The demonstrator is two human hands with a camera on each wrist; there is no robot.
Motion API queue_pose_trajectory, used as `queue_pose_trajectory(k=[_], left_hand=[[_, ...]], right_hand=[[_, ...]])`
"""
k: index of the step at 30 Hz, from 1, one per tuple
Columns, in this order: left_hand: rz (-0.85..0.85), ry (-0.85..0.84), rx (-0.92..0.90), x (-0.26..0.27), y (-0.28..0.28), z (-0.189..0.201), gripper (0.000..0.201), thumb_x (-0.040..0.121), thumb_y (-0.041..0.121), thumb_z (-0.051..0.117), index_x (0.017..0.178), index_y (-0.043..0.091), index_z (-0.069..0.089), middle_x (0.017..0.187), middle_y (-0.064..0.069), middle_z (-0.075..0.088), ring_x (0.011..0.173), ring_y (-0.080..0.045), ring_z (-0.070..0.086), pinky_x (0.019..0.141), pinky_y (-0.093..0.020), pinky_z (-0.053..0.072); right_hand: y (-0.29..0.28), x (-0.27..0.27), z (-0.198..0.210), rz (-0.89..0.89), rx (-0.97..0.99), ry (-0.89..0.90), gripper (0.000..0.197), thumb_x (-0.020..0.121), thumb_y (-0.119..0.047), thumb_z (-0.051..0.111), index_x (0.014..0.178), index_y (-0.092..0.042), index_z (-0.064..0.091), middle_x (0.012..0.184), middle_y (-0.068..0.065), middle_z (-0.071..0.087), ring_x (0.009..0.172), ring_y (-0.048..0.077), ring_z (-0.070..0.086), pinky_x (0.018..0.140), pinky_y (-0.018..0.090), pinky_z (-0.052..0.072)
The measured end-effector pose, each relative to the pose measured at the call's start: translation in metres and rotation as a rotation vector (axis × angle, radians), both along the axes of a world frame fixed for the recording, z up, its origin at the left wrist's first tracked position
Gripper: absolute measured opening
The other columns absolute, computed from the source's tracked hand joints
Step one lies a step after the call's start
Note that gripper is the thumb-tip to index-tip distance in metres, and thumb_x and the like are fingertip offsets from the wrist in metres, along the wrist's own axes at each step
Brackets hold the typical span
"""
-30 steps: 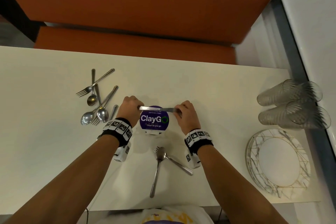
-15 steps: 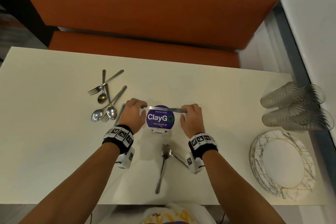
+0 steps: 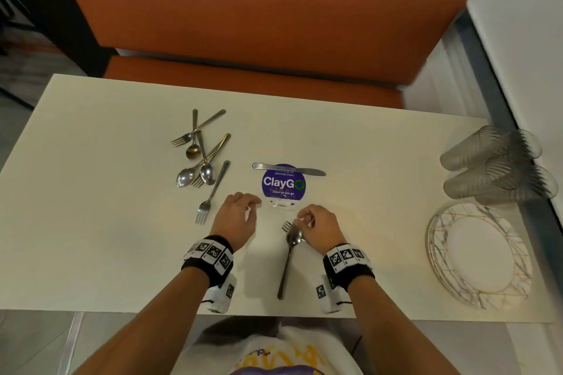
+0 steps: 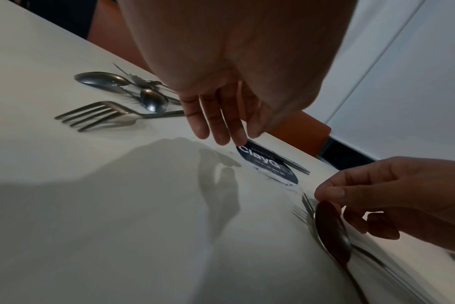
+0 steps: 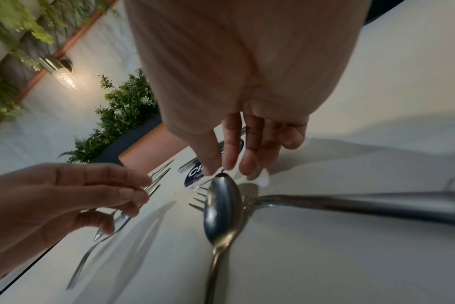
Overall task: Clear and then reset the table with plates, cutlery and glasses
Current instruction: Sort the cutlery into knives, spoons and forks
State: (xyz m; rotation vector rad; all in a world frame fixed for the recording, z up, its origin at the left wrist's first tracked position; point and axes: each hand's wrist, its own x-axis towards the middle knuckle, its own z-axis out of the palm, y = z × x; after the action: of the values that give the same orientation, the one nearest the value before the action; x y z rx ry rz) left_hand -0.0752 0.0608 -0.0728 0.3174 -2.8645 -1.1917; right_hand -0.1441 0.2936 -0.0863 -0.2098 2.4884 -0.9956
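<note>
A table knife (image 3: 288,169) lies flat across the far edge of the round purple ClayGo sticker (image 3: 284,184), with no hand on it. My left hand (image 3: 248,211) hovers just left of the sticker, fingers relaxed and holding nothing; its fingers (image 4: 216,125) point down at the table. My right hand (image 3: 304,220) is over a spoon (image 3: 291,248) that lies crossed on a fork (image 3: 286,225). Its fingertips (image 5: 229,164) touch the tip of the spoon bowl (image 5: 222,205). Spoon and fork still lie on the table.
A loose pile of spoons and forks (image 3: 201,158) lies at the far left, with one separate fork (image 3: 213,192) beside my left hand. Clear glasses (image 3: 499,167) lie on their sides at the right edge, above stacked plates (image 3: 441,277). An orange bench (image 3: 243,24) runs behind the table.
Both hands let go of the knife, which now rests on the sticker's far edge. They drew back toward me, and the right hand came down onto the spoon and fork.
</note>
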Motion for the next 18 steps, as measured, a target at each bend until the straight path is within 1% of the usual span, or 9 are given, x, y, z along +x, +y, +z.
queue_pose_trajectory(k=[2,4,7,8,10,11,13,15,18], left_hand=[[0.002,-0.016,0.022,0.009,0.001,-0.001,0.021,0.096,0.009,0.060,0.111,0.018,0.071,0.103,0.004,0.068,0.094,-0.013,0.056,0.086,-0.028,0.050],[0.008,-0.022,0.037,0.015,0.002,-0.002,0.021,0.096,0.010,0.060,0.111,0.019,0.071,0.103,0.005,0.068,0.094,-0.013,0.057,0.085,-0.029,0.051],[0.018,-0.020,0.057,0.020,0.002,-0.003,0.021,0.096,0.010,0.059,0.110,0.021,0.071,0.102,0.008,0.068,0.092,-0.012,0.058,0.084,-0.030,0.052],[0.023,-0.013,0.067,0.020,0.001,-0.002,0.021,0.096,0.010,0.059,0.110,0.021,0.071,0.102,0.008,0.068,0.091,-0.012,0.059,0.084,-0.030,0.052],[0.033,-0.009,0.094,0.020,-0.001,-0.001,0.022,0.096,0.009,0.059,0.110,0.021,0.071,0.102,0.008,0.068,0.090,-0.012,0.060,0.084,-0.030,0.053],[0.034,-0.011,0.105,0.019,-0.001,-0.001,0.022,0.096,0.009,0.059,0.110,0.022,0.070,0.102,0.008,0.068,0.090,-0.011,0.060,0.085,-0.030,0.053],[0.034,-0.012,0.113,0.019,-0.002,0.000,0.022,0.097,0.010,0.058,0.111,0.022,0.070,0.103,0.008,0.069,0.091,-0.011,0.060,0.086,-0.031,0.054],[0.039,-0.010,0.123,0.018,-0.004,0.000,0.022,0.098,0.011,0.058,0.111,0.023,0.070,0.103,0.008,0.070,0.091,-0.011,0.061,0.086,-0.032,0.055],[0.041,-0.013,0.139,0.019,-0.006,0.000,0.021,0.098,0.012,0.057,0.111,0.024,0.069,0.104,0.007,0.070,0.091,-0.010,0.062,0.087,-0.033,0.056]], right_hand=[[-0.001,0.003,0.000,-0.016,0.020,-0.026,0.014,0.086,-0.023,0.076,0.097,-0.017,0.071,0.088,0.000,0.067,0.082,0.011,0.062,0.076,0.019,0.047],[-0.002,0.005,0.000,-0.027,0.037,-0.029,0.011,0.086,-0.017,0.076,0.096,-0.014,0.072,0.090,0.001,0.067,0.082,0.011,0.061,0.075,0.019,0.045],[-0.002,0.006,0.002,-0.053,0.051,-0.012,0.008,0.085,-0.013,0.076,0.093,-0.012,0.072,0.092,0.001,0.067,0.082,0.010,0.058,0.072,0.012,0.042],[-0.003,0.006,0.004,-0.065,0.049,-0.009,0.008,0.086,-0.012,0.075,0.093,-0.011,0.073,0.093,0.001,0.068,0.084,0.011,0.059,0.074,0.013,0.045],[-0.004,0.004,0.006,-0.088,0.050,-0.015,0.007,0.086,-0.013,0.074,0.094,-0.012,0.073,0.093,0.002,0.070,0.087,0.016,0.062,0.081,0.022,0.051],[-0.005,0.003,0.008,-0.094,0.051,-0.017,0.009,0.086,-0.013,0.075,0.095,-0.012,0.072,0.091,0.002,0.070,0.086,0.017,0.063,0.081,0.024,0.052],[-0.007,0.002,0.009,-0.081,0.072,-0.034,0.016,0.082,-0.016,0.080,0.095,-0.013,0.070,0.089,0.004,0.068,0.082,0.016,0.063,0.074,0.018,0.049],[-0.010,0.001,0.008,-0.048,0.119,-0.061,0.014,0.080,-0.015,0.081,0.090,-0.012,0.071,0.089,0.005,0.068,0.081,0.017,0.062,0.068,0.015,0.045],[-0.013,0.000,0.010,-0.038,0.155,-0.078,0.006,0.083,-0.012,0.078,0.086,-0.010,0.073,0.089,0.004,0.071,0.081,0.016,0.062,0.071,0.017,0.048]])
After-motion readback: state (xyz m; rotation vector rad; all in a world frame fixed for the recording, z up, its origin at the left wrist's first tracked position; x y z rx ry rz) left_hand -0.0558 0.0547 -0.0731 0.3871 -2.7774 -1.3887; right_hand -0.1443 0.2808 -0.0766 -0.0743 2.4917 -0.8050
